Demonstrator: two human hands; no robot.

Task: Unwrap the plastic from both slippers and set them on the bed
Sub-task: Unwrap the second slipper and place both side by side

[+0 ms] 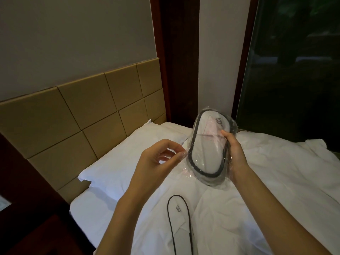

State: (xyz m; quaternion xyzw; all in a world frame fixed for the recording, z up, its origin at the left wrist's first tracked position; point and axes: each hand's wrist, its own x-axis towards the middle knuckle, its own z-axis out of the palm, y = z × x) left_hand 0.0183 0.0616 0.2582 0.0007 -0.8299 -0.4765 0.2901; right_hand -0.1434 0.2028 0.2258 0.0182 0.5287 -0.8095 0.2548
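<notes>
Slipper (206, 155) held in right fingers (226, 134), left fingers (177, 148) seemingly pinching its plastic (188, 168).

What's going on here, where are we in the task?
A person is partway through unwrapping slippers over a white bed. The right hand grips a wrapped slipper, held up off the sheets, while the left hand pinches the edge of its clear plastic wrap. The wrap covers the whole slipper. A bare slipper with black trim lies flat on the bed, nearer the camera. One done, one to go.
</notes>
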